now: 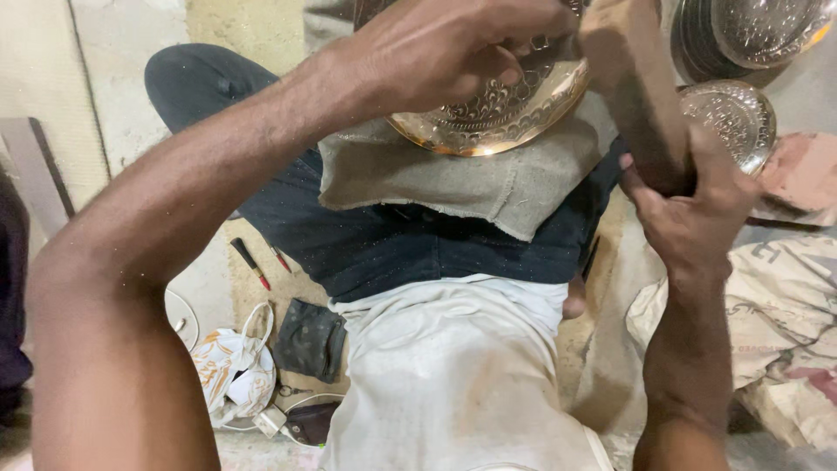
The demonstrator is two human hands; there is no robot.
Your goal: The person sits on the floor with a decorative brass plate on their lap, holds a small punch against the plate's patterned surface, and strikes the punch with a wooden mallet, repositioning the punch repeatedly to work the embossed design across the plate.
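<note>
I keep my left hand (pixel 453 52) pressed, fingers curled, on the engraved brass plate (pixel 497 109) resting on the burlap pad (pixel 471 187) over my lap, steadying it while my right hand (pixel 693 205) grips the wooden mallet (pixel 641 96) just right of the plate.

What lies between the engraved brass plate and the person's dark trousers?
In the head view, a folded piece of coarse grey-brown cloth lies between the brass plate and the dark trousers, under the plate's lower rim.

Dusty floor (pixel 139 52) with pens (pixel 251 263), patterned bag (pixel 231 371), dark pouch (pixel 311 338), sacks (pixel 785 305).
</note>
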